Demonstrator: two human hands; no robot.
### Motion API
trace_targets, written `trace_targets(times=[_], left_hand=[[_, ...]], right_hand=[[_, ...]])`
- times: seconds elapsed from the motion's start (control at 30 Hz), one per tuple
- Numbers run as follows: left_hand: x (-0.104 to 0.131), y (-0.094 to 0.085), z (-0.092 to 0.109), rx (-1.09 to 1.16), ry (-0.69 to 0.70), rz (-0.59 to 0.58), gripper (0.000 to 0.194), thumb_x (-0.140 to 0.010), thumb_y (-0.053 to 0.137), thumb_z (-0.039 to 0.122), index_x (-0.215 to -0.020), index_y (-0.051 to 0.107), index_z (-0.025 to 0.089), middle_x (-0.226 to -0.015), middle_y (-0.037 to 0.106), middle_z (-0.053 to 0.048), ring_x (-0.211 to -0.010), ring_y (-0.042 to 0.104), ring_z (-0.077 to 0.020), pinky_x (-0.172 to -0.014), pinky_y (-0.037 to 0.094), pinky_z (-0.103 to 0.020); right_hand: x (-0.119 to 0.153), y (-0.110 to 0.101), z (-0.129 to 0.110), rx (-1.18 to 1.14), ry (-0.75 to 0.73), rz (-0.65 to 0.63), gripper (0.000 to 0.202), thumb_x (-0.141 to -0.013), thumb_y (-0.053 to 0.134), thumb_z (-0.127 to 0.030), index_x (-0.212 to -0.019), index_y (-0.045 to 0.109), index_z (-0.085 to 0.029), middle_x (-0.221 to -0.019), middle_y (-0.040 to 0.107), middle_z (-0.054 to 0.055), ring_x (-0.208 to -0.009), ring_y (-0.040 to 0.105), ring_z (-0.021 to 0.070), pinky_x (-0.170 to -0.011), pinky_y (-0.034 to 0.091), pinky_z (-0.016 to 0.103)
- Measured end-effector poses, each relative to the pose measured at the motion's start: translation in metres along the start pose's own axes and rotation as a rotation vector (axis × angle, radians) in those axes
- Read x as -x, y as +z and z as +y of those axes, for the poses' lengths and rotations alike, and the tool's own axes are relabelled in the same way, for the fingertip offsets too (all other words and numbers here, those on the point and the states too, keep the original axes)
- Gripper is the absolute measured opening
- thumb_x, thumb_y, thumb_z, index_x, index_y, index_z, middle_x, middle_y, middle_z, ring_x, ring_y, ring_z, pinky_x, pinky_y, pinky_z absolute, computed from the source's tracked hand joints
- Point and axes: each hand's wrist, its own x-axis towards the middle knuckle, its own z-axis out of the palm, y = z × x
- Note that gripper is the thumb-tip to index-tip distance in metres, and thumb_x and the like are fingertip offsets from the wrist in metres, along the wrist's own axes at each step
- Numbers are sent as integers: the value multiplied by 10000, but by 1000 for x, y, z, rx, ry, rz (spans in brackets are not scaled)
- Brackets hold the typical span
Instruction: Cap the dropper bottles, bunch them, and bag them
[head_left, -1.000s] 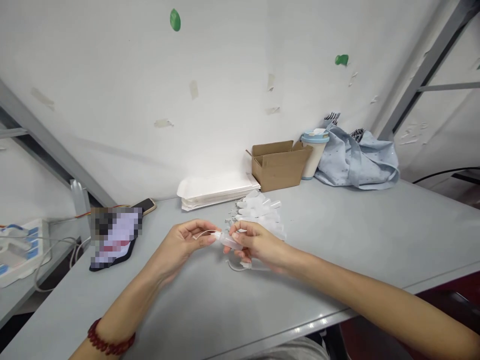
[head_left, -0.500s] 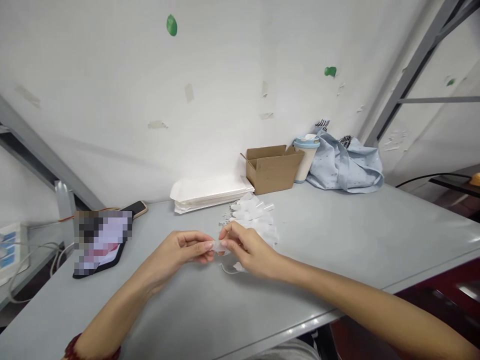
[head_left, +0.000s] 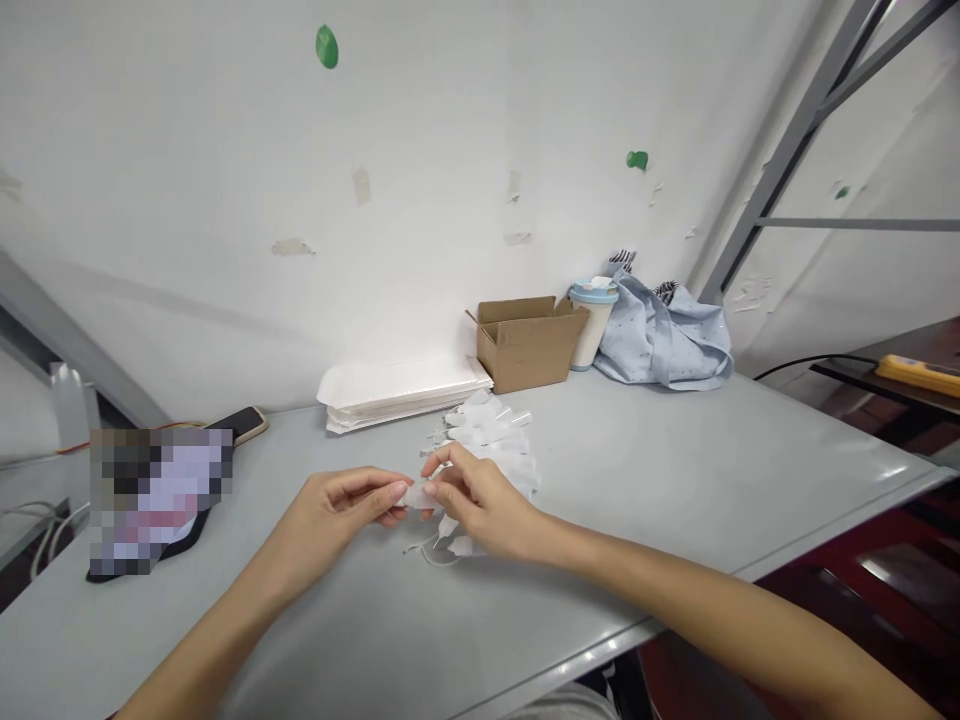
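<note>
Between my left hand (head_left: 367, 500) and my right hand (head_left: 469, 495) is a small white translucent piece (head_left: 417, 496). My left thumb and fingers pinch its left end. At its right end, my right thumb and fingertips are closed on it, and they partly hide it. Its exact kind cannot be made out. Just beyond my right hand lies a pile of similar white translucent pieces (head_left: 487, 425), some with thin cords. A pale thin cord (head_left: 431, 553) and a few white tips show on the table below my right hand.
A stack of white envelope-like sheets (head_left: 405, 393) and an open cardboard box (head_left: 532, 350) stand against the wall. Right of them are a lidded cup (head_left: 592, 330) and a light blue cloth bag (head_left: 664, 335). A propped, blurred screen (head_left: 161, 500) and a phone (head_left: 251, 424) lie left.
The view has turned slightly right, so things sit further left in it. Both hands still pinch the white piece, and more of it and of the cord below shows.
</note>
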Motion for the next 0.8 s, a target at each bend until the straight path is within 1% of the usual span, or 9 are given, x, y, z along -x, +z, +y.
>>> trace_targets(times=[0.13,0.2,0.33,0.5,0.6,0.67,0.7,0.8], left_hand=[[-1,-1,-1,-23,-22,-103,347,-825,531,474,-892,723,193,-715,684,-25,-647,635,-168,-656,521,-263],[0,-1,-1,-30,-22,-113,364,-835,512,480,-905,717,187,-691,665,-21,-603,618,-157,-614,515,-256],[3,1,1,-62,17,-61,335,-821,539,463,-939,706,198,-694,673,-14,-621,622,-158,-639,518,-256],[6,5,4,-157,85,83,306,-757,609,448,-935,709,220,-796,720,-19,-706,642,-179,-657,522,-235],[7,8,5,-161,140,130,288,-730,630,444,-890,719,222,-855,724,-20,-735,646,-182,-651,525,-218],[7,8,5,-161,155,135,285,-737,624,447,-891,719,227,-844,724,-15,-719,645,-177,-648,527,-214],[7,8,5,-163,149,123,289,-747,614,451,-902,717,230,-826,724,-13,-705,644,-173,-648,528,-217],[7,6,4,-146,106,77,308,-778,582,465,-926,712,228,-776,722,-12,-666,647,-171,-661,533,-237]], right_hand=[[0,1,3,21,-23,18,97,-899,439,-253,-977,458,-198,-730,611,-6,-577,476,87,-528,355,191],[0,2,4,21,-16,18,107,-898,446,-265,-980,459,-197,-728,611,-4,-597,493,94,-530,359,194],[0,1,4,-25,15,10,111,-903,441,-281,-978,464,-201,-701,593,-15,-578,501,92,-521,363,191],[-2,-2,0,-188,96,-1,92,-908,422,-292,-937,448,-209,-690,588,-26,-453,378,53,-449,326,170],[-4,-5,-6,-288,172,-25,92,-909,416,-290,-896,431,-201,-658,583,-27,-429,346,44,-428,301,161],[-4,-5,-8,-314,203,-36,87,-912,408,-278,-885,425,-197,-638,573,-32,-419,336,39,-430,299,158],[-4,-5,-8,-308,195,-34,85,-914,405,-276,-889,426,-197,-641,572,-33,-422,345,39,-438,308,160],[-2,-3,-3,-219,96,-5,92,-912,416,-289,-936,445,-206,-692,581,-25,-490,439,61,-484,351,177]])
